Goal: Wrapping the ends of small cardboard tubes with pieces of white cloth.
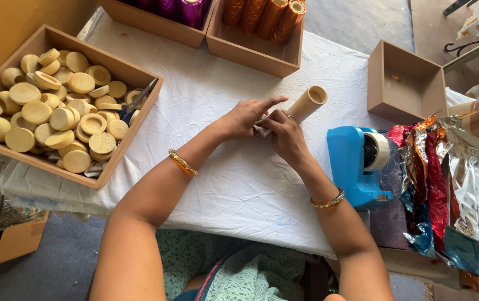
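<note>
A pale cream tube (308, 103) lies on the white cloth, its open end pointing to the upper right. My right hand (287, 135) grips its lower end. My left hand (246, 116) presses against the same end, forefinger stretched out toward the tube, and a small pale scrap shows between the two hands. Each wrist wears a gold bangle.
A wooden box (118, 153) of several round cream caps, with scissors (139, 99) in it, stands at left. A blue tape dispenser (356, 161) and shiny foil sheets (451, 184) lie at right. Boxes of foil-wrapped tubes (262, 17) stand behind, an empty box (404, 83) at the upper right.
</note>
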